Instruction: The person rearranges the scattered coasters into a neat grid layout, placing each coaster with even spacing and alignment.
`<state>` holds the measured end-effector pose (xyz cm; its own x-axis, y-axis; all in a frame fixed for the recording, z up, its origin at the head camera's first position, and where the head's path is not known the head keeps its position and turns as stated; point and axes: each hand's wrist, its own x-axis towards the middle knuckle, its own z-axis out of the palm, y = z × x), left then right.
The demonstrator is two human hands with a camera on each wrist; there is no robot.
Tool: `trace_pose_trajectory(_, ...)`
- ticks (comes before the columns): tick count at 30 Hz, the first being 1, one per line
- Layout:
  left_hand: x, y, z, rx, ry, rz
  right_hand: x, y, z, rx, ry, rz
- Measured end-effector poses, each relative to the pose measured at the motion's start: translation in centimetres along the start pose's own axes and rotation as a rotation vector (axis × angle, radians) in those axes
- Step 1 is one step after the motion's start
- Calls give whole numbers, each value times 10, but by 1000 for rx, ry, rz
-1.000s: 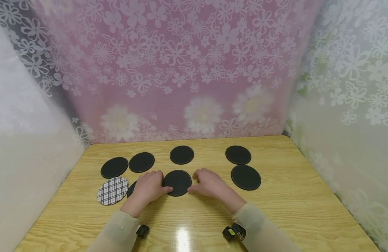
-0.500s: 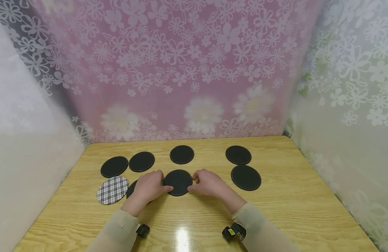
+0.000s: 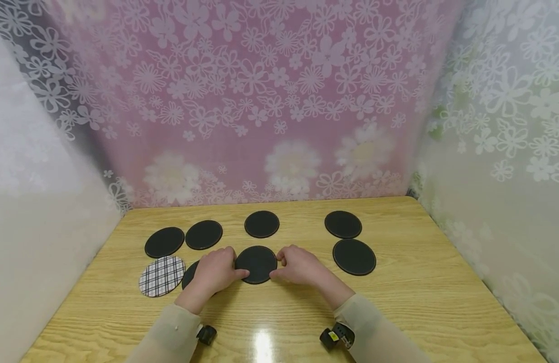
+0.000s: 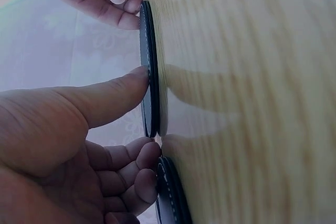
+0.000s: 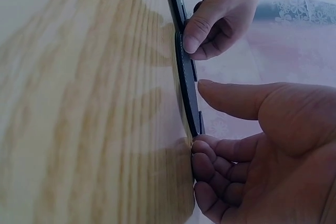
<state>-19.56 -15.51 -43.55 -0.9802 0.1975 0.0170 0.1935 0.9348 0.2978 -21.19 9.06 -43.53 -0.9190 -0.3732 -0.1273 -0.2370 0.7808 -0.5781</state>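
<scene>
A round black coaster (image 3: 256, 264) with stitched edging lies on the wooden table between my hands. My left hand (image 3: 215, 269) grips its left edge; in the left wrist view the thumb (image 4: 123, 90) presses on its face and the curled fingers meet its rim. On the opposite side, my right hand (image 3: 302, 264) rests with loosely bent fingers (image 5: 205, 166) on the tabletop at the coaster's edge. Its thumb (image 5: 226, 95) stands slightly off the coaster in the right wrist view. Another black coaster (image 3: 188, 275) is partly hidden beneath my left hand.
A plaid coaster (image 3: 162, 276) lies left of my left hand. Black coasters stand behind: one at far left (image 3: 165, 242), one beside it (image 3: 204, 234), one at centre back (image 3: 262, 224). Two more, a rear one (image 3: 343, 224) and a front one (image 3: 354, 256), lie right. Floral curtains (image 3: 270, 101) enclose the table (image 3: 433, 302).
The black coaster between my hands has shifted very slightly to the right. Both hands keep nearly the same place beside it.
</scene>
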Motion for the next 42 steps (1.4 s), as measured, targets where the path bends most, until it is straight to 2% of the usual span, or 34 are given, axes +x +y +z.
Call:
trace_pose_trajectory(13, 0, 3, -1, -68, -7, -27, -2, -1, -1, 4, -10, 5)
trace_pose_trajectory(21, 0, 4, 1, -79, -8, -41, 0, -2, -2, 45, 6, 30)
trace_pose_trajectory(36, 3, 7, 6, -81, 3, -58, 3, 6, -8, 235, 42, 81)
trace_pose_trajectory(42, 5, 10, 8, -115, 4, -65, 4, 6, -8, 173, 95, 88)
